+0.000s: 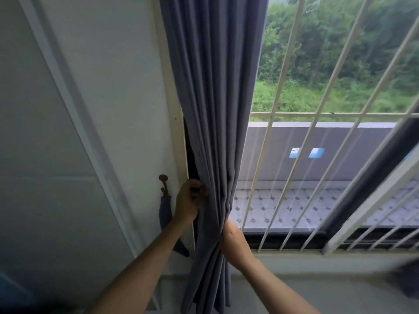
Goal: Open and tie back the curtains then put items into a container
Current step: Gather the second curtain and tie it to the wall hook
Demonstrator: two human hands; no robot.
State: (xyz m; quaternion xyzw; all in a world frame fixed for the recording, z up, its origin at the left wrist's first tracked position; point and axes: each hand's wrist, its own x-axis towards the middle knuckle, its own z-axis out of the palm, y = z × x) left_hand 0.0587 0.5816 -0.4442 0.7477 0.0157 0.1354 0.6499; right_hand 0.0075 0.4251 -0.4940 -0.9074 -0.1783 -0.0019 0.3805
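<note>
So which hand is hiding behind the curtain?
The right hand: its fingers vanish behind the grey curtain. The left hand pinches the curtain's edge in full view.

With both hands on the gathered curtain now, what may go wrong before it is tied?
The left hand only pinches the grey-blue pleated curtain, so folds may slip loose. The matching fabric tieback hangs from the brown wall hook, untouched; reaching for it means letting go. The right hand is mostly hidden behind the cloth.

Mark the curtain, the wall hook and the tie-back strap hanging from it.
curtain [210,91]: head view, on the gathered folds above the hands.
wall hook [163,181]: head view, on its round brown plate.
tie-back strap [165,211]: head view, on the loop hanging below the hook.
</note>
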